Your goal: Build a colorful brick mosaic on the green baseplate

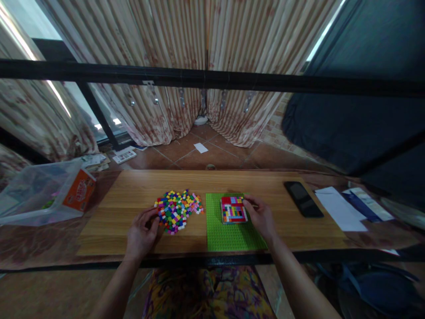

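Note:
A heap of small multicoloured building bricks (172,212) lies on the wooden board. At its left edge rests my left hand (142,230), fingers bent and thumb apart, with nothing visible held. Right of the heap is a green baseplate (215,239), and on it stands a low, square brick build (234,210) in red, white, blue, yellow and other colours. My right hand (262,217) is at the build's upper right corner, thumb and fingers drawn together there. Whatever may be between those fingertips is too small to make out.
The wooden board (109,221) carries a black phone (303,199) at right. Papers (341,208) lie beyond the phone. A clear plastic box (40,190) with an orange label stands at left. A dark metal bar (212,79) crosses in front of striped curtains (166,35).

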{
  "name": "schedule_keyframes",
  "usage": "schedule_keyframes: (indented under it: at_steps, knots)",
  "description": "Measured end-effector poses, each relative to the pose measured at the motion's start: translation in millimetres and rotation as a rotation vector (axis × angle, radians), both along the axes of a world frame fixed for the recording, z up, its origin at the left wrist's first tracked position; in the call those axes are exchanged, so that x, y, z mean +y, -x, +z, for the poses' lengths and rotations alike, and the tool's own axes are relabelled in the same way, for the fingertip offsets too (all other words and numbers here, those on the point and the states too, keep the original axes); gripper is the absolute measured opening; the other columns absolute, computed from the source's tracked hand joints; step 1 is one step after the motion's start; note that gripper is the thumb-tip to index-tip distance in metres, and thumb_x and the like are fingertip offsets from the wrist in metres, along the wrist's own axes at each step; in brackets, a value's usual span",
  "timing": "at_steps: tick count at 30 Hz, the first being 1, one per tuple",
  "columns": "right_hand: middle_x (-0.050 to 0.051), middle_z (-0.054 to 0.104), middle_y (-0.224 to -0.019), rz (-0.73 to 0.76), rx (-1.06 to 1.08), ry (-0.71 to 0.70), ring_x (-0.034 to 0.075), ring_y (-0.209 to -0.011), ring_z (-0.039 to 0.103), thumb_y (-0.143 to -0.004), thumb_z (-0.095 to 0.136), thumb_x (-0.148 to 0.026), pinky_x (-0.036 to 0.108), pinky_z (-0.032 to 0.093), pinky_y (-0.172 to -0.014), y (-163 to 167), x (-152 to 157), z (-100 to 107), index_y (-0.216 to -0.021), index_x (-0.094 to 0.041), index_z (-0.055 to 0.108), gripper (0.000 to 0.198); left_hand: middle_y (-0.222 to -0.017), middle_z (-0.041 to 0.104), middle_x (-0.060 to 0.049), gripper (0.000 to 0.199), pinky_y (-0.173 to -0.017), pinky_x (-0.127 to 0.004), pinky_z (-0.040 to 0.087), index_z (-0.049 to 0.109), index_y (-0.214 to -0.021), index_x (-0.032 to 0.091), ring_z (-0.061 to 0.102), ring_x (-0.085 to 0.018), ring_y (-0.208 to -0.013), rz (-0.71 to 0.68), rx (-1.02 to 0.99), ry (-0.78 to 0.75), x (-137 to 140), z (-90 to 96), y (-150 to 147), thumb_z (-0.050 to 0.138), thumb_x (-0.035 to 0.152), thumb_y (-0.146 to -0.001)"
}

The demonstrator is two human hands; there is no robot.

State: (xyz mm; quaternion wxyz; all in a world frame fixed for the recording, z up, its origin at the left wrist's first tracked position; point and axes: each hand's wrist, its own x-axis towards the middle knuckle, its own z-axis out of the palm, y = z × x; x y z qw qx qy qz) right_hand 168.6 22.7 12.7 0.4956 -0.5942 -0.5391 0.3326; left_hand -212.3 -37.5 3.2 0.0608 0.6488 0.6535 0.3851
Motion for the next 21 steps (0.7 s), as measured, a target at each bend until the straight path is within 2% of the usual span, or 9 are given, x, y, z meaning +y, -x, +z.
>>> schedule_keyframes:
  at_steps: [5, 14, 21]
  knots:
    - [0.009, 0.071, -0.1, 0.006, -0.037, 0.033, 0.021, -0.086, 0.065, -0.075, 0.063, -0.051, 0.036, 0.054, -0.074, 9.9, 10.2, -2.7, -0.105, -0.017, 0.069, 0.046, -0.108, 0.067, -0.007, 0.024, -0.095, -0.042, 0.05, 0.064, -0.097, 0.022, 0.062, -0.025, -0.102, 0.002, -0.001, -0.003, -0.2, 0.2, 0.1, 0.051, 0.039, -0.085]
    - [0.007, 0.072, -0.095, 0.036, 0.136, 0.123, 0.019, -0.079, 0.067, -0.069, 0.068, -0.046, 0.033, 0.054, -0.069, 12.0, 13.5, -1.2, -0.102, -0.018, 0.07, 0.043, -0.11, 0.067, -0.009, 0.026, -0.097, -0.042, 0.048, 0.064, -0.099, 0.02, 0.061, -0.025, -0.105, -0.005, -0.001, 0.015, -0.5, 1.0, -0.8, 0.051, 0.037, -0.085]
    - [0.008, 0.073, -0.095, 0.03, 0.112, 0.094, 0.02, -0.082, 0.067, -0.07, 0.067, -0.046, 0.035, 0.054, -0.075, 16.9, 12.3, -0.9, -0.096, -0.017, 0.071, 0.039, -0.109, 0.067, -0.008, 0.025, -0.096, -0.042, 0.048, 0.065, -0.099, 0.021, 0.062, -0.024, -0.104, 0.004, -0.006, 0.023, -0.6, 0.6, -0.5, 0.051, 0.036, -0.085]
